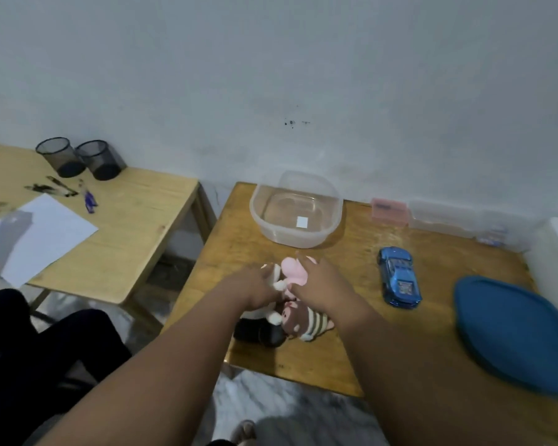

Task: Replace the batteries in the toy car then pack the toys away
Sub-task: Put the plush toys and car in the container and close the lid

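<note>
From the head camera, both arms reach out over a small wooden table (351, 252) by the wall. The left hand (258, 289) has its fingers curled into a white soft toy (279, 284), and white fluff pokes out between them. The right hand (318, 283) lies on a pink soft toy (295, 272) with one finger stretched forward. It is blurry, so I cannot tell if it grips. The hands hide much of the toy pile. Under them a brown striped toy (306, 321) and a black toy (258, 331) peek out. The blue toy car (399, 276) sits on the table to the right, apart from both hands. A big blue lid (509, 333) lies further right, partly behind the right arm. A clear tub (297, 210) stands behind the toys, near the wall. A pink box (388, 210) and a clear box (442, 217) are at the back. On another table (126, 236) to the left are two mesh cups (60, 157), white paper (36, 239) and pens (89, 199).
</note>
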